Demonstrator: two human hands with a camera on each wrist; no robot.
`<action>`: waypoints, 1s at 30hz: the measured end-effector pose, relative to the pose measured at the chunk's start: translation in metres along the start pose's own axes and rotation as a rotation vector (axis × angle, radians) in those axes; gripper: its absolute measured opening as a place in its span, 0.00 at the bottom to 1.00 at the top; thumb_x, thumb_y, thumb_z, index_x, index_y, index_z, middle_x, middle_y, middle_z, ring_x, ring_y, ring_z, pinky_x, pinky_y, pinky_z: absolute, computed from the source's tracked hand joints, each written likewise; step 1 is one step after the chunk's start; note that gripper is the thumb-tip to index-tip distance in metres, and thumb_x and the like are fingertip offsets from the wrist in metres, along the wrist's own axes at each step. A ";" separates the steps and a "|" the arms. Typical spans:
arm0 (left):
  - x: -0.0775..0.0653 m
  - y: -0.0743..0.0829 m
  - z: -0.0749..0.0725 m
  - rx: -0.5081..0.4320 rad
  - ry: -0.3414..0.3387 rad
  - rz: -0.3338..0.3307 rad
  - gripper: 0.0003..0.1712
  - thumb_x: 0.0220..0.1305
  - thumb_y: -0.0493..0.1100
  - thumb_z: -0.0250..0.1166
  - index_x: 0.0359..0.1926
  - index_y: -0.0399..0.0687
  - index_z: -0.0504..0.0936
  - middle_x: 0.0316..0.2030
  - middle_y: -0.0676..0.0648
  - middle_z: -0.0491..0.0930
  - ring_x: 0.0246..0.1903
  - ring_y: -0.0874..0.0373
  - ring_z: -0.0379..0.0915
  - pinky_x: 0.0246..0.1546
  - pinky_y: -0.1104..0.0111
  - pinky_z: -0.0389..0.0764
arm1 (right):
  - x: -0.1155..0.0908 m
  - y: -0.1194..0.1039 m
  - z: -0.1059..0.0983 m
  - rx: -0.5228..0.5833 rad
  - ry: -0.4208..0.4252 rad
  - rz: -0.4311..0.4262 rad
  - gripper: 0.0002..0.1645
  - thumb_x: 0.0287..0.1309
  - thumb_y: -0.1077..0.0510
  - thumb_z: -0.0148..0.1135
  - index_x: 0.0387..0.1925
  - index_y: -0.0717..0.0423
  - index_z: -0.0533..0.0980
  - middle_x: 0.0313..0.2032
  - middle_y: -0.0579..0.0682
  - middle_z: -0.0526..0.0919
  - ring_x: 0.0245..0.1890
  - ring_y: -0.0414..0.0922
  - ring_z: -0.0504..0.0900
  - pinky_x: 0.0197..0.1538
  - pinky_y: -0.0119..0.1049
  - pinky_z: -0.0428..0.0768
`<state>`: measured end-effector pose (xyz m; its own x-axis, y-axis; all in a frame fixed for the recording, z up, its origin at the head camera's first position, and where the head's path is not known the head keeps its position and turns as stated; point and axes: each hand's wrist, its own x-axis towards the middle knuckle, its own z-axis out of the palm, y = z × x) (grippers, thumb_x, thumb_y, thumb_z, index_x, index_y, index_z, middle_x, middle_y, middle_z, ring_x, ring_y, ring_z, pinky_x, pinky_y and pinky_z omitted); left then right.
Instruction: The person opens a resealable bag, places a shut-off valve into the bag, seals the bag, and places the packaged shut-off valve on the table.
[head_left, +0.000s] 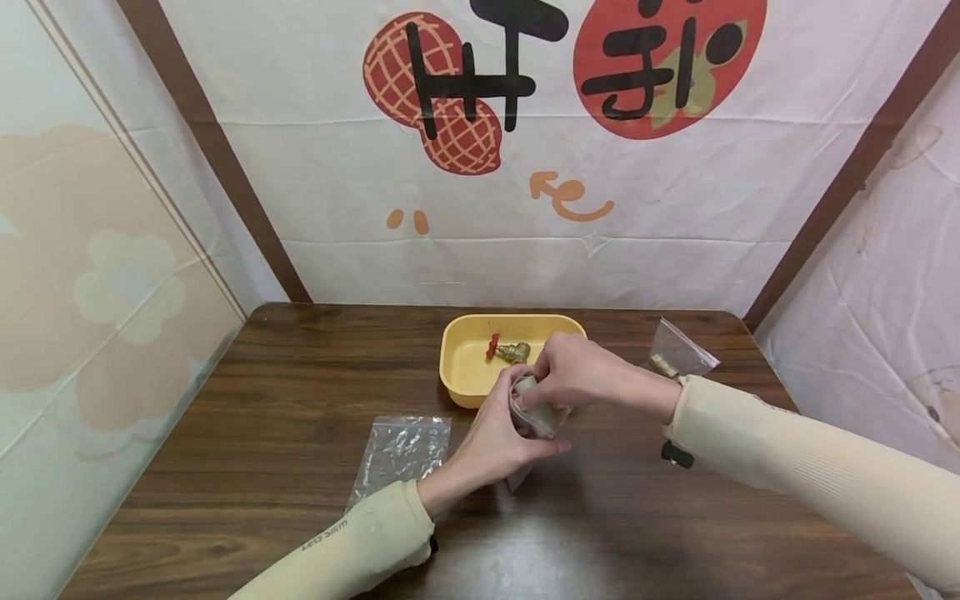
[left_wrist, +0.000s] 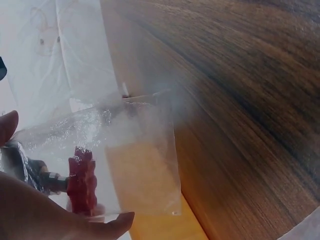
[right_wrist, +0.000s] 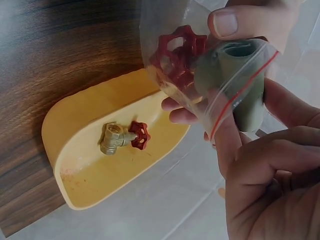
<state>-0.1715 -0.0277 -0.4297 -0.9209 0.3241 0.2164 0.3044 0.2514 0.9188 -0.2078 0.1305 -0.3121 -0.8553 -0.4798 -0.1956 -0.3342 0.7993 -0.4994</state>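
Observation:
My left hand [head_left: 491, 437] holds a clear zip bag [head_left: 551, 421] just in front of the yellow tub. Inside the bag, a grey-green valve [right_wrist: 245, 107] with a red handwheel [right_wrist: 180, 55] shows in the right wrist view, its body end near the red-striped mouth. Fingers of my right hand [head_left: 577, 371] reach into that mouth and grip the valve body. In the left wrist view the same handwheel [left_wrist: 82, 182] shows through the plastic, while the right hand is hidden there.
Behind the hands, the yellow tub [head_left: 457, 392] contains a brass valve [head_left: 513, 352] with a red handwheel. A flat clear bag [head_left: 405, 454] lies on the wooden table [head_left: 262, 433] to the left. Another zip bag [head_left: 678, 346] with a brass piece is at the right, partly behind my right arm.

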 end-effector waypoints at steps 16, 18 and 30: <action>0.003 -0.001 0.003 0.003 -0.014 0.014 0.57 0.44 0.47 0.87 0.72 0.53 0.64 0.63 0.54 0.73 0.62 0.60 0.71 0.69 0.58 0.67 | 0.006 0.005 0.014 -0.064 -0.022 -0.056 0.25 0.49 0.63 0.66 0.07 0.45 0.64 0.08 0.35 0.60 0.13 0.34 0.61 0.21 0.28 0.57; 0.004 -0.003 0.001 -0.015 -0.043 0.007 0.58 0.44 0.47 0.87 0.73 0.53 0.63 0.64 0.53 0.73 0.64 0.59 0.70 0.70 0.57 0.66 | 0.006 0.007 0.014 -0.063 -0.033 -0.048 0.23 0.49 0.62 0.66 0.07 0.45 0.67 0.08 0.35 0.62 0.13 0.34 0.63 0.21 0.28 0.59; 0.011 -0.007 -0.008 0.004 -0.162 0.007 0.60 0.43 0.46 0.88 0.75 0.52 0.65 0.66 0.54 0.73 0.64 0.60 0.70 0.71 0.59 0.65 | 0.013 0.005 0.012 -0.081 -0.112 0.019 0.23 0.53 0.62 0.67 0.09 0.49 0.68 0.07 0.39 0.69 0.11 0.37 0.72 0.19 0.28 0.66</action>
<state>-0.1858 -0.0327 -0.4310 -0.8675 0.4689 0.1664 0.3118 0.2518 0.9162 -0.2153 0.1236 -0.3273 -0.8137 -0.4984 -0.2993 -0.3535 0.8329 -0.4259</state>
